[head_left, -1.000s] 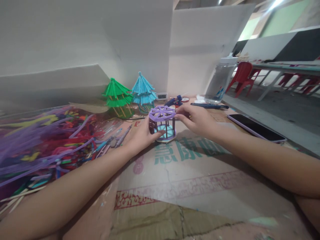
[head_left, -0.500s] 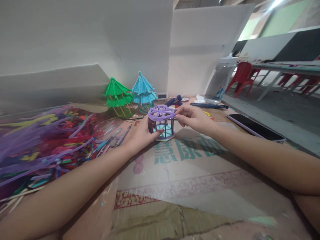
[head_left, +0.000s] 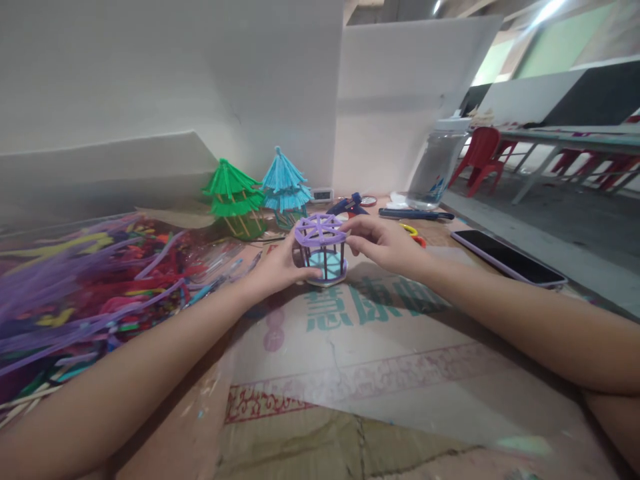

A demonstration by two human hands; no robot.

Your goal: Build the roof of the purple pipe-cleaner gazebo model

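Observation:
A small pavilion frame [head_left: 321, 230] with a purple spoked top, dark posts and a light blue base stands upright on the printed cardboard [head_left: 360, 360]. Around its left side wraps my left hand [head_left: 283, 267], the thumb lying at the base and the other fingers partly hidden behind. My right hand [head_left: 377, 243] has its thumb and index finger pinched at the right edge of the purple top. Behind the frame are a green-roofed pavilion [head_left: 235, 193] and a light blue-roofed one [head_left: 285, 183].
Piled pipe cleaners [head_left: 100, 293] cover the left side. Beyond the hands lie a blue glue gun [head_left: 351, 204], yellow and red scissors [head_left: 413, 233] and a dark cutter [head_left: 415, 214]. A clear bottle [head_left: 437, 163] and a phone [head_left: 507, 258] are at right.
The frame appears slightly turned between my hands. My right fingers have shifted a little left and down along its top edge. The whole view has moved slightly.

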